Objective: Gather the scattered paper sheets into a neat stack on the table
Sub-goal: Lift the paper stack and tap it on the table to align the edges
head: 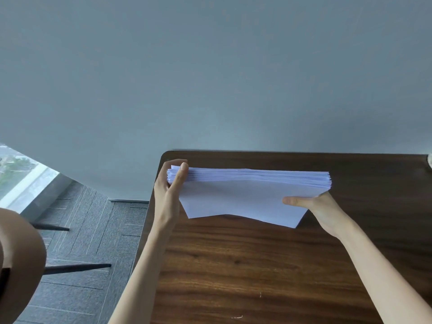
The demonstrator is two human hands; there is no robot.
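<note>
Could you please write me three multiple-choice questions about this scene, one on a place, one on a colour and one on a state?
1. Where does the left hand grip the paper stack?
A. its left end
B. its right end
C. nowhere

2. What colour is the table?
A. white
B. dark brown
C. green

3. How do the sheets lie?
A. scattered
B. gathered in one stack
C. crumpled

Answers:
1 A, its thumb wraps the stack's left end.
2 B, the wood grain is dark brown.
3 B, the left hand and the right hand hold a single stack.
</note>
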